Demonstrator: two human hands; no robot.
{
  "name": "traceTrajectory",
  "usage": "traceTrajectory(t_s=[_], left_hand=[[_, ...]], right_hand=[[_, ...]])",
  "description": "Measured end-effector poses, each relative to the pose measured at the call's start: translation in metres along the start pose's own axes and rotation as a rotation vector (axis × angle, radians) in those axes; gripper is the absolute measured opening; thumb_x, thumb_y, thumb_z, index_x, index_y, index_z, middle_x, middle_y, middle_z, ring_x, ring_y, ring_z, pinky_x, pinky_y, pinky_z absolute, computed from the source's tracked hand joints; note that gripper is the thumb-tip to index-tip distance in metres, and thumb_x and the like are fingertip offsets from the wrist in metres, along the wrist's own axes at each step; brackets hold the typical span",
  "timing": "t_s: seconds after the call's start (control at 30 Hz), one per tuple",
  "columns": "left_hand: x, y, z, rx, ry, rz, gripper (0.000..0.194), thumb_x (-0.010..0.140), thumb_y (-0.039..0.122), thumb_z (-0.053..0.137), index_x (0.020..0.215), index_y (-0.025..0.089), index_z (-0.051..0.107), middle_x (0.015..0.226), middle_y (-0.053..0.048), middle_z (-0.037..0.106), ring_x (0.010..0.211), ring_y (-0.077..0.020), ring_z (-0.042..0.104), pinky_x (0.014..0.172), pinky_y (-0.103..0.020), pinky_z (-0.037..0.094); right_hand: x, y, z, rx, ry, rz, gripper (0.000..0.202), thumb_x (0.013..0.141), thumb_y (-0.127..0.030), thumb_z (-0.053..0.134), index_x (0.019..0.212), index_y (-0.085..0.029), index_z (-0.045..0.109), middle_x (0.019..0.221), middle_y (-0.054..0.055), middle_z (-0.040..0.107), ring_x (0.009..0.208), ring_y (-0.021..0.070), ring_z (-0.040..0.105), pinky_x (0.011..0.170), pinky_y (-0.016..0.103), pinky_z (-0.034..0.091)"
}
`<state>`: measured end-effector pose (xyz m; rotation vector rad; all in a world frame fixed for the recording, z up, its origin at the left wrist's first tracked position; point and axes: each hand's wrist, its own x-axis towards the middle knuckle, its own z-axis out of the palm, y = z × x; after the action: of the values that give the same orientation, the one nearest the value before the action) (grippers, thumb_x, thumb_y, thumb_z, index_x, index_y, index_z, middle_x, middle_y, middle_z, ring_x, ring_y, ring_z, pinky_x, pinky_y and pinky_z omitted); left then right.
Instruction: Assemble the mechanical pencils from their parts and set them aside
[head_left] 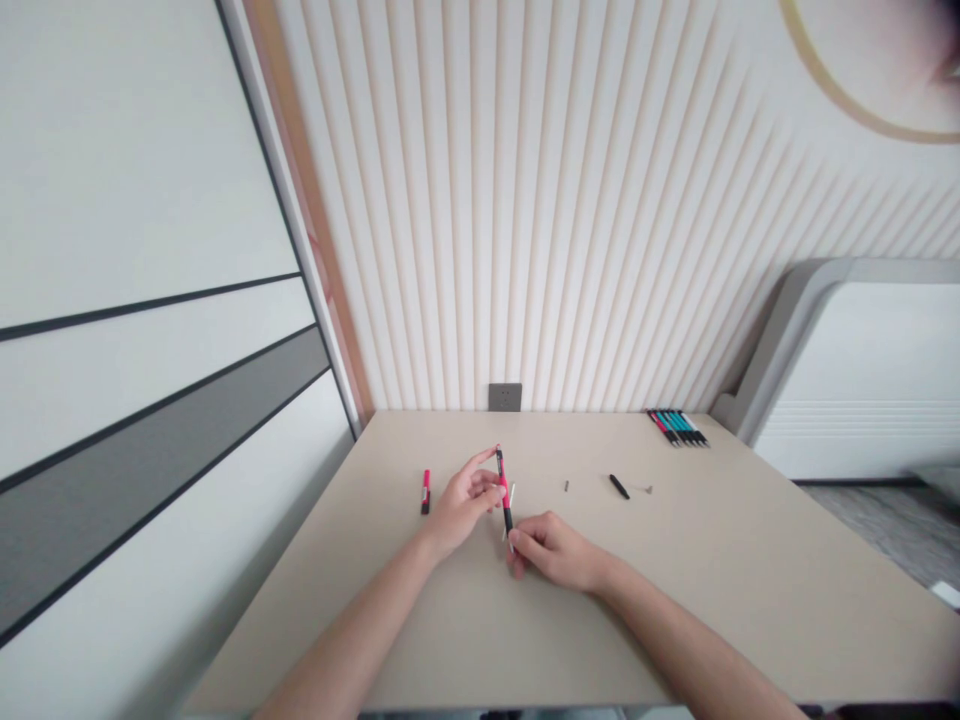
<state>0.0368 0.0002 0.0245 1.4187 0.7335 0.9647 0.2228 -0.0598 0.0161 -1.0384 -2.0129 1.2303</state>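
Observation:
A red and black pen [504, 490] is held upright at a slight tilt over the middle of the table, between both hands. My left hand [469, 500] grips its barrel between thumb and fingers, one finger reaching to the top end. At the lower tip, my right hand [551, 548] pinches the pen with thumb and forefinger. A thin white stick [513, 494] shows just behind the pen; part of it is hidden. Left of my left hand lies a red and black pen part [426, 492].
Right of the hands lie a small grey piece [566, 486], a black tube-like part [619, 487] and a tiny light piece [649, 490]. A row of several pens [677, 428] rests at the table's back right. Behind the table [720, 600] stands a ribbed wall with a socket [505, 397].

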Motion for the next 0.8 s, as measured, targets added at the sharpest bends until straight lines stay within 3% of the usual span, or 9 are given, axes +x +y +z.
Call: traceTrajectory(t_s=[0.1,0.17,0.23,0.3,0.4,0.5,0.63,0.8], left_hand=[[0.001,-0.001,0.001,-0.011,0.005,-0.022,0.057,0.08,0.03,0.069,0.132,0.017,0.048,0.093,-0.004,0.064,0.076,-0.0138,0.061,0.067,-0.025,0.046],[0.001,-0.001,0.002,0.011,-0.01,-0.039,0.05,0.08,0.031,0.07,0.124,0.015,0.055,0.093,-0.005,0.066,0.079,-0.0151,0.062,0.069,-0.026,0.047],[0.0,0.0,0.004,0.042,-0.043,-0.065,0.042,0.079,0.033,0.07,0.116,0.014,0.062,0.092,-0.006,0.068,0.081,-0.0168,0.063,0.072,-0.027,0.048],[0.0,0.0,0.005,0.065,-0.063,-0.077,0.038,0.078,0.034,0.071,0.11,0.013,0.065,0.092,-0.007,0.069,0.082,-0.0181,0.063,0.075,-0.029,0.048],[-0.001,-0.001,0.007,0.076,-0.094,-0.073,0.035,0.078,0.035,0.071,0.105,0.012,0.068,0.093,-0.009,0.071,0.084,-0.0202,0.064,0.078,-0.031,0.048],[-0.002,-0.002,0.007,0.051,-0.155,-0.08,0.034,0.079,0.035,0.07,0.104,0.012,0.068,0.096,-0.01,0.071,0.09,-0.0224,0.065,0.081,-0.033,0.048],[-0.003,-0.001,0.009,0.025,-0.206,-0.072,0.031,0.08,0.033,0.07,0.103,0.012,0.068,0.099,-0.01,0.072,0.096,-0.0235,0.065,0.086,-0.034,0.047],[-0.004,-0.004,0.009,0.058,-0.2,-0.081,0.029,0.08,0.032,0.069,0.1,0.012,0.068,0.1,-0.01,0.072,0.094,-0.0235,0.066,0.086,-0.035,0.047]], right_hand=[[0.002,0.002,0.001,-0.075,0.044,-0.004,0.056,0.097,-0.053,0.033,0.07,-0.017,0.066,0.065,0.002,0.066,0.056,0.012,0.055,0.058,0.023,0.042],[0.005,0.004,-0.001,-0.132,0.174,-0.009,0.053,0.097,-0.052,0.035,0.074,-0.016,0.066,0.063,0.001,0.063,0.056,0.0115,0.052,0.058,0.023,0.04],[0.008,0.007,-0.004,-0.131,0.315,-0.019,0.041,0.094,-0.051,0.043,0.093,-0.017,0.066,0.067,0.0,0.063,0.059,0.012,0.052,0.058,0.024,0.039],[0.01,0.01,-0.007,-0.065,0.38,-0.04,0.042,0.091,-0.048,0.052,0.121,-0.019,0.055,0.077,0.001,0.065,0.063,0.0125,0.053,0.059,0.024,0.041],[0.009,0.011,-0.009,0.057,0.372,-0.073,0.072,0.087,-0.041,0.06,0.146,-0.023,0.023,0.089,0.003,0.066,0.066,0.0123,0.054,0.062,0.026,0.043],[0.008,0.01,-0.008,0.102,0.34,-0.089,0.087,0.086,-0.036,0.062,0.151,-0.025,0.005,0.085,0.001,0.065,0.066,0.0124,0.054,0.062,0.026,0.043],[0.007,0.009,-0.007,0.102,0.245,-0.069,0.093,0.084,-0.033,0.065,0.152,-0.026,0.002,0.072,-0.005,0.06,0.061,0.0113,0.051,0.061,0.025,0.04],[0.006,0.006,-0.006,0.133,0.213,-0.071,0.086,0.084,-0.031,0.064,0.149,-0.025,0.008,0.069,-0.006,0.058,0.061,0.0112,0.05,0.06,0.025,0.039]])
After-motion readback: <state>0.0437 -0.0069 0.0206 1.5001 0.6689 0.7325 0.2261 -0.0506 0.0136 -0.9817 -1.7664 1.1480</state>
